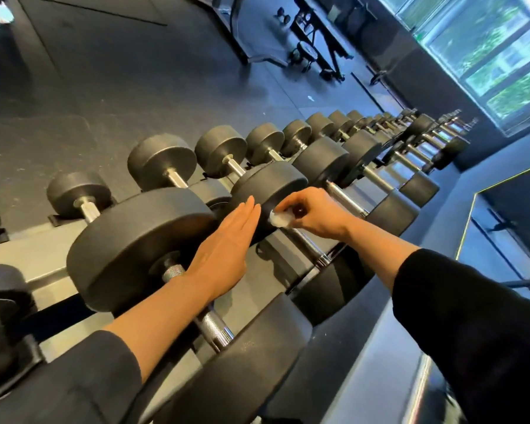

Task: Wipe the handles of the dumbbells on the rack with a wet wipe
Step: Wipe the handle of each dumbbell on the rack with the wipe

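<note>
**Black rubber, chrome bars: wipe at the second dumbbell**

Black rubber heads, knurled chrome handles, set in rows on a grey metal rack (40, 255) that runs off toward the windows (490, 59).

Right hand (315, 214): fingers curled, pinching a crumpled white wet wipe (277, 218). The wipe sits at the top end of one handle (308, 244), right against the inner face of that dumbbell's upper head (270, 191).

Left hand (227, 243): flat, fingers straight and together, palm down. It lies over the gap between this dumbbell and the nearest dumbbell (135, 249); fingertips reach the edge of the upper head. Whether the palm touches the rubber, cannot tell.

Nearest dumbbell's handle (211, 327) shows below the left forearm, partly hidden by it.

Both sleeves black, pushed back from the wrists.

More dumbbells line the rack further along, smaller toward the far end. Dark floor (135, 71) beyond; a bench frame (318, 41) stands far back.
</note>
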A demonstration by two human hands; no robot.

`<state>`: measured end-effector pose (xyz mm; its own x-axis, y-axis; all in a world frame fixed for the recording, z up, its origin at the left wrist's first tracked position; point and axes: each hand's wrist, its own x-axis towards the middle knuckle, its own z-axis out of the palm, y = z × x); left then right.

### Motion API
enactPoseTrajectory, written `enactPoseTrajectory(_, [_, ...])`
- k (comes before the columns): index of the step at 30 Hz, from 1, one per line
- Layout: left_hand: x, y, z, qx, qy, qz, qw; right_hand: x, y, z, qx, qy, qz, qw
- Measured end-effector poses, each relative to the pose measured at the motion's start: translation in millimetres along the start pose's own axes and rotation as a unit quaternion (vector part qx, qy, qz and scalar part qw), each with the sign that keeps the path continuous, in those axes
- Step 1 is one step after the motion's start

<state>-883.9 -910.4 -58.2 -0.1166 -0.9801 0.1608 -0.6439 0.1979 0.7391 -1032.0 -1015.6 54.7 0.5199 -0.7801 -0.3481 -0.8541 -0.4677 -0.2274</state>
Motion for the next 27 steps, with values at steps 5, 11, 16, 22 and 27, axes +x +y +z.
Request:
enactPoseTrajectory(5, [1,-4,1,0.030,-0.011,0.008,0.999,13,12,14,-0.156,-0.078,-0.020,0.984])
enactPoseTrajectory(11, [0,-3,2,0.091,-0.015,0.025,0.995,6,19,13,-0.272,-0.126,-0.064,0.952])
enactPoseTrajectory(16, [-2,-2,0,0.082,-0.019,0.029,0.996,-1,19,0,-0.219,-0.179,-0.047,0.958])
enactPoseTrajectory(22, [-2,-3,2,0.114,-0.009,0.039,0.993,-7,26,-7,-0.110,-0.217,0.017,0.970])
enactPoseTrajectory(27, [-4,-1,-1,0.101,-0.014,0.032,0.994,13,27,-3,-0.133,0.021,-0.037,0.990])
